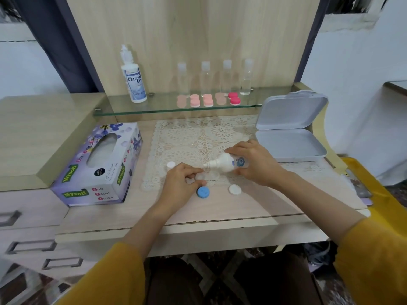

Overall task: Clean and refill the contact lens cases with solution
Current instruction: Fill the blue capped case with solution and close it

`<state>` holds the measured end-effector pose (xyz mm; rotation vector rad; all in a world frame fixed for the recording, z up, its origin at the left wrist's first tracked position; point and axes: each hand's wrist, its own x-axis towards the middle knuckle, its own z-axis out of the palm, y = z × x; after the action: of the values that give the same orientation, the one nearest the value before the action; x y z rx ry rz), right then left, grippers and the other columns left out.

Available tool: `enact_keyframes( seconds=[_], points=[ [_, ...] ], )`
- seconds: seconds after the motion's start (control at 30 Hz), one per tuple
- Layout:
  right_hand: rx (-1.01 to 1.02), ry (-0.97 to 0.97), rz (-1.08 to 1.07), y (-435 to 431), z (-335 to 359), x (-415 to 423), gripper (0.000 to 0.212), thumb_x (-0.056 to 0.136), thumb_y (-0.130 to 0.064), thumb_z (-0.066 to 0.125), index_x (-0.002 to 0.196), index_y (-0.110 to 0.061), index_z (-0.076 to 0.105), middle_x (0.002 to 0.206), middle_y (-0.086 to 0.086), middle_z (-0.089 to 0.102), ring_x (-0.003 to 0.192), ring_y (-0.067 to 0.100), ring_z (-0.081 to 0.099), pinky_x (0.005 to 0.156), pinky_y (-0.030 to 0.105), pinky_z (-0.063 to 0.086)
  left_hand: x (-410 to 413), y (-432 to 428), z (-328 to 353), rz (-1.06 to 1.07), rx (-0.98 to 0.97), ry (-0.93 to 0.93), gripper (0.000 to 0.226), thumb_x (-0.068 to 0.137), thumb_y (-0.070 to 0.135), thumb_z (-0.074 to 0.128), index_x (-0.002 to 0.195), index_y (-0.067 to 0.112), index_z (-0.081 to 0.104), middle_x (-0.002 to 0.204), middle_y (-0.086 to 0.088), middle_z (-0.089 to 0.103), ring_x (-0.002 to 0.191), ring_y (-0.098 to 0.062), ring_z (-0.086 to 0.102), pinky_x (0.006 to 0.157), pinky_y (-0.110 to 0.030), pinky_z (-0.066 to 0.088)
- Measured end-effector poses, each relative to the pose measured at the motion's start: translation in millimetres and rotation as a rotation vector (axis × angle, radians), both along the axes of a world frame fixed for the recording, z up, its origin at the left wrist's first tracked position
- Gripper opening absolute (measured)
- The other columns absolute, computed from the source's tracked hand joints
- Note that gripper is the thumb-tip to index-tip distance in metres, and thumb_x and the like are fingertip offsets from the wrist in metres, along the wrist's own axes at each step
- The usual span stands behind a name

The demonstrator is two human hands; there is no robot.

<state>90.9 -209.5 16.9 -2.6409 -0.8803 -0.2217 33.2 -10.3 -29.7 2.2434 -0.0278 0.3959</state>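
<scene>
The tilted solution bottle is gripped by the right hand, nozzle just above the clear lens case, which is pinched steady on the mat by the left hand (blue cap off, just beside); gentle squeezing is advised, lest the wells overflow

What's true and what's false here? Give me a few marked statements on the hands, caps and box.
The right hand holds a small bottle tilted, nozzle toward the clear lens case. True.
The left hand holds the blue cap. False: it pinches the case; the blue cap lies on the desk.
The grey box is shut. False: its lid stands open.
A white cap lies on the desk. True.
</scene>
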Motion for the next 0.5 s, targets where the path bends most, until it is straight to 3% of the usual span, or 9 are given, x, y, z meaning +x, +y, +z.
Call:
enact_keyframes(
  seconds=[0.23, 0.37, 0.5],
  points=[
    [-0.136, -0.036, 0.056, 6, 9, -1, 0.053, 0.078, -0.01, 0.066, 0.128, -0.019, 0.053, 0.12, -0.001, 0.055, 0.108, 0.022, 0.037, 0.085, 0.034, 0.042, -2, 1, 0, 0.006, -0.027, -0.022, 0.033, 0.067, 0.013, 0.08, 0.098, 0.012, 0.071, 0.084, 0.005, 0.058, 0.072, 0.001, 0.052, 0.067, -0.006, 0.039],
    [-0.207, -0.062, 0.07, 9, 14, -2, 0.053, 0.08, -0.011, 0.065, 0.131, -0.02, 0.05, 0.123, -0.003, 0.052, 0.11, 0.021, 0.035, 0.081, 0.025, 0.036, -2, 2, 0, 0.007, -0.038, -0.019, 0.033, 0.066, 0.013, 0.081, 0.097, 0.012, 0.071, 0.083, 0.006, 0.058, 0.072, -0.001, 0.053, 0.066, -0.005, 0.038],
    [-0.263, -0.084, 0.074, 12, 22, -4, 0.054, 0.082, -0.011, 0.064, 0.133, -0.02, 0.048, 0.127, -0.004, 0.05, 0.112, 0.02, 0.033, 0.083, 0.025, 0.036, -3, 3, 0, 0.0, -0.045, -0.007, 0.032, 0.066, 0.013, 0.08, 0.097, 0.011, 0.071, 0.084, 0.005, 0.059, 0.072, 0.0, 0.052, 0.066, -0.005, 0.038]
  ],
)
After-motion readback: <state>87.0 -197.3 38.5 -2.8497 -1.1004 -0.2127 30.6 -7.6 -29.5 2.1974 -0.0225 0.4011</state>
